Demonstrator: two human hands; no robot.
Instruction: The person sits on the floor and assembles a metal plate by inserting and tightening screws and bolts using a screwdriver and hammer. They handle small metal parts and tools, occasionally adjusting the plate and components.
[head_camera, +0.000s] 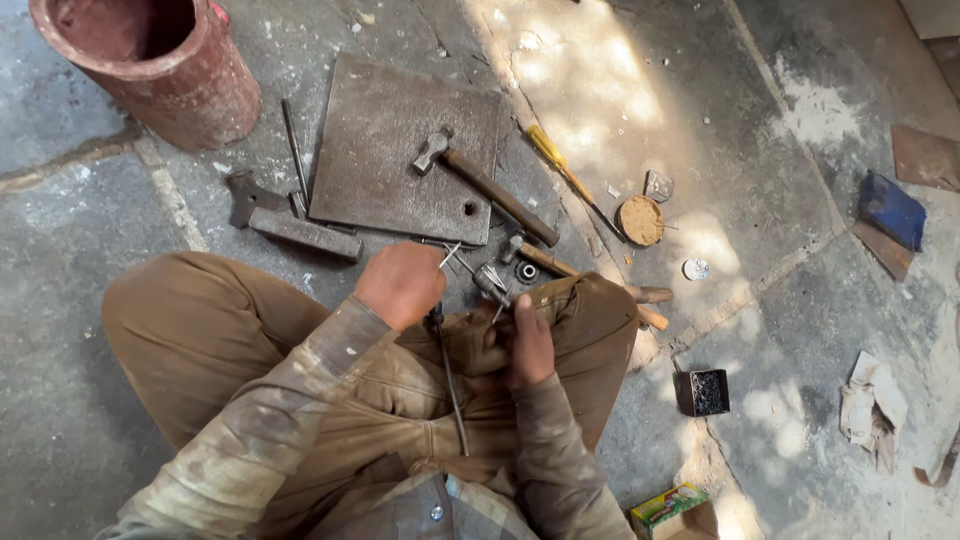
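Note:
I sit cross-legged on a stone floor in brown trousers. My left hand (400, 283) is closed around a thin metal rod tool (449, 375) whose long shaft hangs down over my lap; its tip points toward a small shiny metal part (490, 281). My right hand (528, 345) grips that part from below, over my right knee. The two hands are close together, just in front of a flat steel plate (390, 150).
A hammer (485, 180) lies on the plate, a second hammer (560, 268) beside my knee. A yellow-handled screwdriver (562, 170), round wooden disc (640, 220), metal bar (305, 233), red clay pot (150, 60), small black box (702, 392) and green-yellow carton (668, 508) lie around.

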